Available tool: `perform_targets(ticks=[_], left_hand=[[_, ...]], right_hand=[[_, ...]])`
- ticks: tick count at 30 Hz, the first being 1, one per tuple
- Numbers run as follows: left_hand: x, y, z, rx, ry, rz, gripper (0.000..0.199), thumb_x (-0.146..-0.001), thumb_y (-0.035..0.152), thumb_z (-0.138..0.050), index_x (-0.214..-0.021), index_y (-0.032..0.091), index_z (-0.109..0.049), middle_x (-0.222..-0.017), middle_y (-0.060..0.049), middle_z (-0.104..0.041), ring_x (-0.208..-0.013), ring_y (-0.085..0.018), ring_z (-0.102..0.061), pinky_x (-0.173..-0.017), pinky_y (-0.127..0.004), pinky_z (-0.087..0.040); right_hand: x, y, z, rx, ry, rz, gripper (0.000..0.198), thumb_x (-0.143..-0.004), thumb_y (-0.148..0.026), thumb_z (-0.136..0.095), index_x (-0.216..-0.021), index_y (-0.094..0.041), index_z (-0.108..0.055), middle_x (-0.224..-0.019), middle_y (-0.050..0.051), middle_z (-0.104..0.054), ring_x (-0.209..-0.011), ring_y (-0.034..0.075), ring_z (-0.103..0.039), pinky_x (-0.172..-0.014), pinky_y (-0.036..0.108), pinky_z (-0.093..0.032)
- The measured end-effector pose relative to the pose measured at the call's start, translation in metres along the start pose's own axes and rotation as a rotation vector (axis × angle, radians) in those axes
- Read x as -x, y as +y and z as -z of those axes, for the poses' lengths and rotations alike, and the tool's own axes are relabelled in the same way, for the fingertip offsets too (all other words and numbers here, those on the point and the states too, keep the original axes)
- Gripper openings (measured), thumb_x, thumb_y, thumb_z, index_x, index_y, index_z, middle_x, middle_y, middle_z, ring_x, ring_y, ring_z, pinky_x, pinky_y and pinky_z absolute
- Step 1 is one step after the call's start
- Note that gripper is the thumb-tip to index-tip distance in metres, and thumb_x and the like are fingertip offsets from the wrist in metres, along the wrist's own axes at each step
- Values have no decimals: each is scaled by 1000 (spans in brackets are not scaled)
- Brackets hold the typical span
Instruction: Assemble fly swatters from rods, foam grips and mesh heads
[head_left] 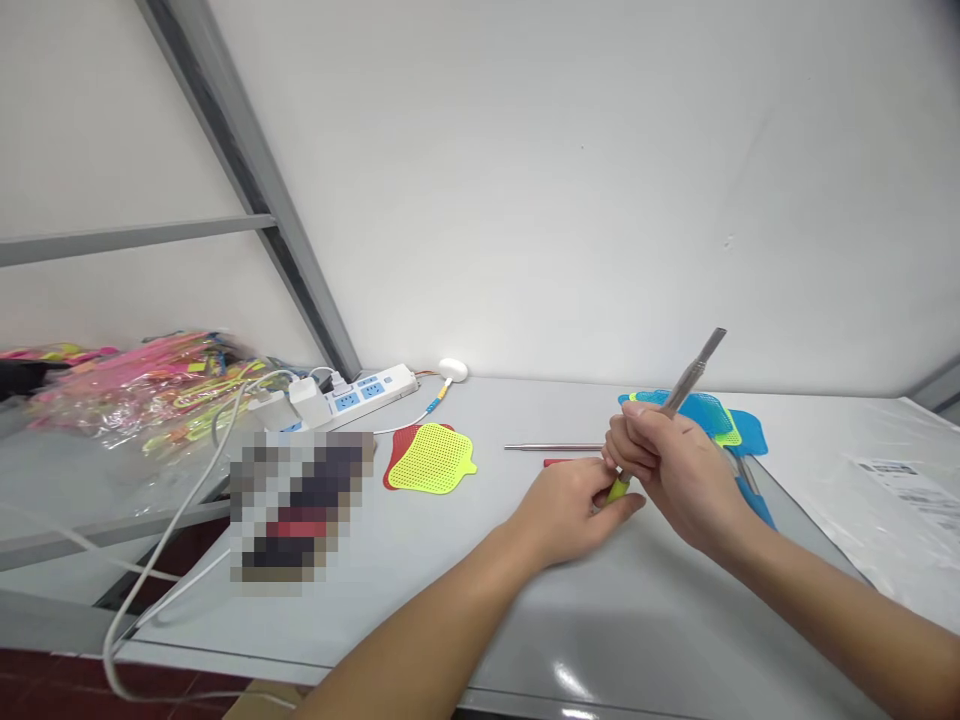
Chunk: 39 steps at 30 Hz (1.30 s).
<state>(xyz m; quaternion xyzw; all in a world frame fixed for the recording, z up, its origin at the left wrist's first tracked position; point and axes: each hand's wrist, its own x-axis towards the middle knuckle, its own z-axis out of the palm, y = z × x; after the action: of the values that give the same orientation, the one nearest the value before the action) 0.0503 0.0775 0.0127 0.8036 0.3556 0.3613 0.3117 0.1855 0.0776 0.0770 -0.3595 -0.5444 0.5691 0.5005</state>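
Note:
My right hand (679, 470) grips a telescopic metal rod (696, 370) that points up and to the right. The rod ends in a yellow-green handle (619, 488), which the fingers of my left hand (570, 508) pinch from below. Both hands meet above the white table (465, 590). Another metal rod (551, 447) lies flat on the table just behind my left hand, with a red piece (559, 462) beside it. Yellow and red swatter heads (430, 458) lie to the left. Blue and yellow swatter heads (720, 418) lie behind my right hand.
A white power strip (358, 392) with plugged chargers and trailing cables (172, 560) sits at the back left. Clear bags of colourful items (142, 390) are piled at far left. A blurred dark object (300, 505) lies near the table's left edge. Paper and plastic sheet (900, 490) cover the right.

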Motion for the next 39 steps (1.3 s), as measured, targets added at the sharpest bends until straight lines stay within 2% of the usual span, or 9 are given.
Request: perform_targets(ticks=[4,8,11,21,25,29,33,36,39], left_hand=[[1,0,-2,32,18,-30,27,-91,37,-56,-72,20,-47,-67,4,-49,-61,-11,-45,-57,-24,-32],[1,-2,-3,-10,9,8,29,-91,42,-56,-73,20,-48,-70,2,-54,-63,-12,-48,-57,-24,-33],[1,-1,-3,-48,3,30,37,-90,48,-56,-69,20,-45,-66,3,-52,-62,-12,-48,-58,-24,-33],[0,-8,-2,-148,-196,66,43,-86,53,-58,-64,20,-40,-61,4,-48,-55,-12,-41,-52,-26,-26],[0,-3,1,-117,-126,35,44,-91,54,-50,-65,20,-37,-66,2,-47,-61,-13,-41,-57,-27,-28],[-2,5,4,171,11,85,51,-94,62,-33,-66,20,-39,-71,0,-46,-68,-15,-43,-65,-29,-35],[-8,3,8,851,25,287,72,-86,78,-12,-67,19,-49,-64,-1,-49,-62,-16,-48,-71,-34,-44],[-12,-1,14,1304,39,382,74,-81,84,-18,-74,18,-51,-71,-2,-54,-56,-15,-51,-68,-38,-49],[-12,1,23,1509,58,428,70,-82,82,-22,-78,18,-52,-73,-2,-55,-55,-14,-52,-64,-36,-48]], right_hand=[[5,8,2,97,-14,-17,46,-94,-42,-51,-57,-21,-35,-57,-4,-31,-55,12,-29,-56,29,-30],[7,4,5,192,-6,28,25,-91,-39,-58,-73,-22,-53,-75,-1,-50,-71,14,-46,-64,28,-38],[7,-7,5,162,29,67,19,-91,-39,-59,-78,-24,-55,-77,-2,-52,-73,15,-48,-65,28,-41],[4,-15,-7,23,114,-13,51,-90,-50,-56,-53,-20,-40,-53,-5,-28,-50,10,-29,-49,28,-27],[1,-26,-4,-148,196,53,53,-92,-45,-55,-49,-19,-37,-48,-6,-23,-45,9,-21,-44,28,-20],[-1,-46,0,-285,267,145,53,-91,-44,-53,-47,-19,-35,-45,-6,-17,-41,8,-15,-40,28,-16],[1,-54,-8,-312,304,231,54,-91,-44,-50,-46,-19,-35,-44,-6,-15,-40,8,-16,-39,28,-16],[3,-49,-24,-323,273,268,55,-94,-43,-45,-45,-19,-36,-43,-6,-17,-39,9,-17,-39,28,-17],[3,-43,-40,-324,224,293,56,-96,-41,-41,-45,-19,-35,-42,-5,-18,-39,9,-17,-40,29,-18]])
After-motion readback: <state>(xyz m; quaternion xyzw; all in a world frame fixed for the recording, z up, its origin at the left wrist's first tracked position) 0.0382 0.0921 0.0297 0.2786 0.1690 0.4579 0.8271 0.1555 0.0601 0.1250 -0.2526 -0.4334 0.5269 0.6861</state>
